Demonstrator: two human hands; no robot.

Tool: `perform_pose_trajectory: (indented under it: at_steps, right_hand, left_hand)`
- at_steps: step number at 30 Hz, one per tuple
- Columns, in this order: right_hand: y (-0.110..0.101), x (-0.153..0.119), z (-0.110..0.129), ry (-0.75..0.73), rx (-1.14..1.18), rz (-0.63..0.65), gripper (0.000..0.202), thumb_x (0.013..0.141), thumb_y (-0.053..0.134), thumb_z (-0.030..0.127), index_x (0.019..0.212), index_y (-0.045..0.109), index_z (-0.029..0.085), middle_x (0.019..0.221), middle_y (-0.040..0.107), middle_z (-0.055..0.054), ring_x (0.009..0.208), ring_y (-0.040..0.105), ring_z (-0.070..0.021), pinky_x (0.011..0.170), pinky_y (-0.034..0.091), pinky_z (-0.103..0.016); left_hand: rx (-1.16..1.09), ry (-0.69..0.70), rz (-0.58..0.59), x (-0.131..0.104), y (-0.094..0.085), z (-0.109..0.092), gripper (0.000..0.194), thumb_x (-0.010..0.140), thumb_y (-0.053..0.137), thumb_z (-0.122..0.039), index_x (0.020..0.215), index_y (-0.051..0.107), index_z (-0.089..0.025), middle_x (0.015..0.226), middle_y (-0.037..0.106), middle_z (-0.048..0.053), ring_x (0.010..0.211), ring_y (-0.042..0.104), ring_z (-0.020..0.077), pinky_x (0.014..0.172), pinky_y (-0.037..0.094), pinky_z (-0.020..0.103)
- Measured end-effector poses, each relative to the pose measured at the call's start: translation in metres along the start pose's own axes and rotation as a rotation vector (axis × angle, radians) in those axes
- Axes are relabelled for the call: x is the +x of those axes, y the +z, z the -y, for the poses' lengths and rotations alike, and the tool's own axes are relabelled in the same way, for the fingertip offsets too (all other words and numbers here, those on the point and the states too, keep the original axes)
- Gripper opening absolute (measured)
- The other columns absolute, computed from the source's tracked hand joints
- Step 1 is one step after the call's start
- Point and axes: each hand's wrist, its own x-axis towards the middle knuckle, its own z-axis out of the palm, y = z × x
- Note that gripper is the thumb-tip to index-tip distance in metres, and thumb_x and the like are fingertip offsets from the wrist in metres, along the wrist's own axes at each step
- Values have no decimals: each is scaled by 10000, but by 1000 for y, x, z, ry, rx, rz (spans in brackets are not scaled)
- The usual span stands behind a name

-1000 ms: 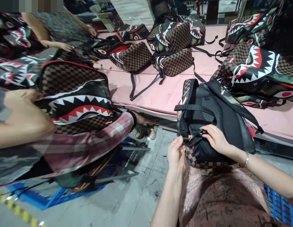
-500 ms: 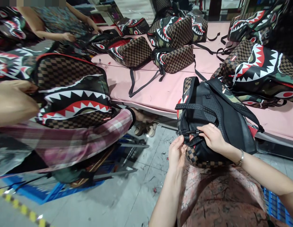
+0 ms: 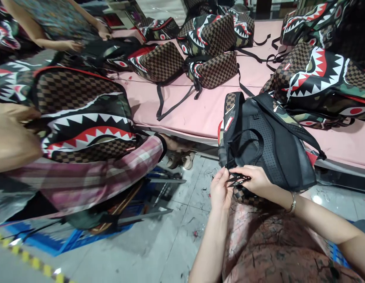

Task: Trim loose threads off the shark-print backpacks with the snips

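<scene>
- Black backpack (image 3: 267,145) lies back-panel up, its lower end overhanging the front edge of the pink tabletop (image 3: 194,114) and reaching toward the person's lap.
- Left hand (image 3: 220,190) is closed in a pinch on a thin black strap end (image 3: 238,180) at the pack's lower left corner.
- Right hand (image 3: 257,179) is closed on the same strap, fingers curled over it, touching the checkered bottom edge of the pack; a bracelet sits at that wrist.
- Change noted: half a second ago both hands sat higher, against the back panel; they are now lower, at the bottom corner, and the shoulder strap (image 3: 253,137) that ran taut across the panel hangs in a slack loop.
- Reading: the work has shifted from the panel to the loose strap tail; what the fingers do with it cannot be told.
- Surroundings: shark-mouth backpack (image 3: 312,78) lies just behind on the right; another shark-mouth pack (image 3: 88,122) is held at left by a co-worker in a plaid sleeve (image 3: 111,173).
</scene>
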Motion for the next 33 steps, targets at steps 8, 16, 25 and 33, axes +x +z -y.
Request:
perform_pose_trajectory:
  at_steps: [8, 16, 25, 33]
  right_hand:
    - [-15, 4, 9, 342, 255, -128, 219, 752, 587, 341, 620, 590, 167, 589, 586, 4, 553, 545, -125, 529, 443, -227]
    - [-18, 0, -10, 279, -14, 54, 263, 709, 645, 228, 971, 632, 211, 961, 682, -33, 848, 627, -172, 763, 470, -283]
    - [-16, -22, 1, 131, -377, 54, 56, 686, 566, 141, 691, 581, 194, 643, 634, 7, 596, 573, -133, 547, 369, -225]
    - [5, -58, 24, 117, -440, 116, 182, 685, 504, 60, 783, 577, 195, 715, 668, -19, 665, 619, -160, 585, 406, -245]
  left_hand:
    - [38, -35, 29, 0, -2, -5, 212, 665, 717, -184, 837, 608, -127, 780, 698, 63, 753, 675, 160, 700, 533, 243]
    - [19, 11, 60, 0, -1, 0, 294, 639, 747, -219, 885, 610, -136, 818, 704, 48, 753, 672, 136, 732, 524, 229]
    - [376, 61, 110, 0, -7, -22, 361, 578, 782, -261, 891, 653, -135, 757, 692, 41, 676, 658, 143, 624, 531, 221]
    - [560, 57, 137, -2, -8, -31, 357, 530, 802, -244, 839, 678, -116, 749, 702, 49, 597, 623, 117, 528, 519, 189]
